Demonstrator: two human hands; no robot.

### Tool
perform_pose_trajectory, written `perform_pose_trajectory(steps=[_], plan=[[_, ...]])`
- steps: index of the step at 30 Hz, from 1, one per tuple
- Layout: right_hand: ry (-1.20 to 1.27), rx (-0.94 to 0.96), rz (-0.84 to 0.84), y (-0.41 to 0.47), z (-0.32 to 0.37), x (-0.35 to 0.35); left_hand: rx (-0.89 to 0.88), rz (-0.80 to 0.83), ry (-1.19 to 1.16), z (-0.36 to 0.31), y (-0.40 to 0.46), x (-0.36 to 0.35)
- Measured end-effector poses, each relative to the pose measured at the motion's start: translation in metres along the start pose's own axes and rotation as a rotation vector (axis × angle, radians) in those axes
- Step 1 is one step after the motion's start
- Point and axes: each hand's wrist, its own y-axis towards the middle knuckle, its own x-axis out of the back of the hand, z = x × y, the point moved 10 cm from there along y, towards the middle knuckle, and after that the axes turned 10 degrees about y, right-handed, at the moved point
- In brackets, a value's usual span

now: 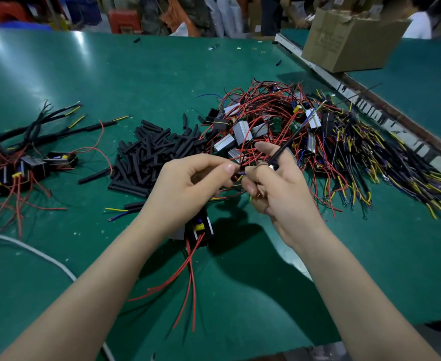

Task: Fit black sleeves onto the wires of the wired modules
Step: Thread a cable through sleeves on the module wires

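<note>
Two hands meet at center: our left hand (188, 183) pinches the floppy wire ends (240, 175), our right hand (274, 183) grips a light, soft black sleeve (284, 149) angling toward 1 o'clock; best pinched near its mouth.

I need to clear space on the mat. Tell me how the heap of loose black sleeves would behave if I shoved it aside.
The pile of black sleeves is many short separate tubes, so it would probably scatter rather than slide as one. Being round, some may roll across the smooth green mat. They look thin and light, likely needing little force.
</note>
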Motion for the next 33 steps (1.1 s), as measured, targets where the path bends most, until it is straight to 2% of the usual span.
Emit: perform_pose_trajectory(steps=[2,5,8,13,18,26,30,33], plan=[[-0.044,0.016,0.036,-0.001,0.002,-0.003,0.031,0.022,-0.093,0.003,0.000,-0.002],[-0.047,0.018,0.086,-0.002,0.004,-0.006,-0.032,0.077,-0.108,-0.007,-0.002,-0.008],[-0.019,0.035,0.107,-0.003,0.004,-0.009,-0.031,0.062,-0.070,-0.003,-0.002,-0.006],[0.035,0.026,0.087,-0.002,0.003,-0.007,-0.033,0.083,-0.064,-0.004,-0.001,-0.008],[0.060,-0.003,0.063,-0.003,0.003,-0.007,-0.131,0.150,-0.125,-0.020,-0.003,-0.015],[0.148,-0.077,0.050,-0.002,-0.004,-0.002,-0.113,0.239,-0.226,-0.017,-0.004,-0.025],[0.226,-0.146,0.100,-0.002,-0.010,-0.004,-0.150,0.243,-0.167,-0.022,-0.006,-0.025],[0.247,-0.175,0.120,-0.003,-0.015,-0.008,-0.272,0.108,0.078,-0.029,-0.004,-0.012]])
